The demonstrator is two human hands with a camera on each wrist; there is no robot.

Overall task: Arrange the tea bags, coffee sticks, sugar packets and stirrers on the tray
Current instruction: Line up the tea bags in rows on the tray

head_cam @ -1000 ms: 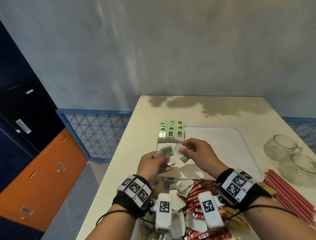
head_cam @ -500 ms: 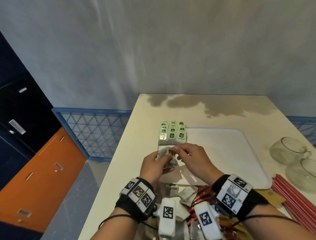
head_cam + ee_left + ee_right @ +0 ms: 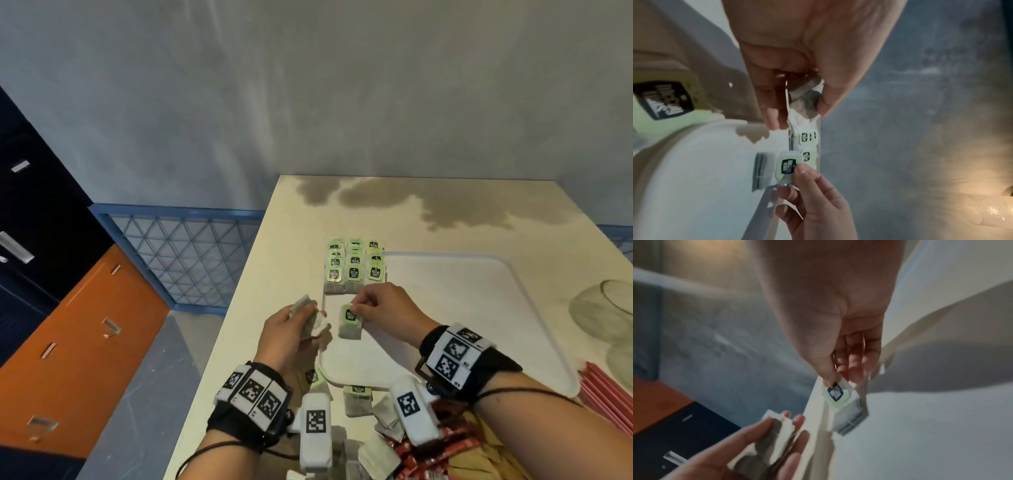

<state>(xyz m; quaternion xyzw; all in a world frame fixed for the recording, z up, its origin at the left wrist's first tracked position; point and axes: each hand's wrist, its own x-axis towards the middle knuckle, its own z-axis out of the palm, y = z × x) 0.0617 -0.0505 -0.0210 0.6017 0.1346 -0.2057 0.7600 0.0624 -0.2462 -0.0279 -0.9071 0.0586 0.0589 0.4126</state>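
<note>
Paper-light and limp, the green-tagged tea bag [image 3: 350, 322] I am lowering onto the flat white plastic tray [image 3: 479, 308] should be held by its stiff card tag, where my right hand [image 3: 383, 310] pinches it between thumb and fingers; the sachet itself would crumple. My left hand [image 3: 291, 337] curls its fingers round a small stack of spare tea bags [image 3: 310, 320] over the tabletop [image 3: 394, 212]. On the tray's far left corner sit 3 columns of laid tea bags [image 3: 354, 269]; its middle is bare.

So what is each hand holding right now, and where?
Right hand pinches one tea bag by its green tag; left hand grips a small stack of tea bags.
</note>
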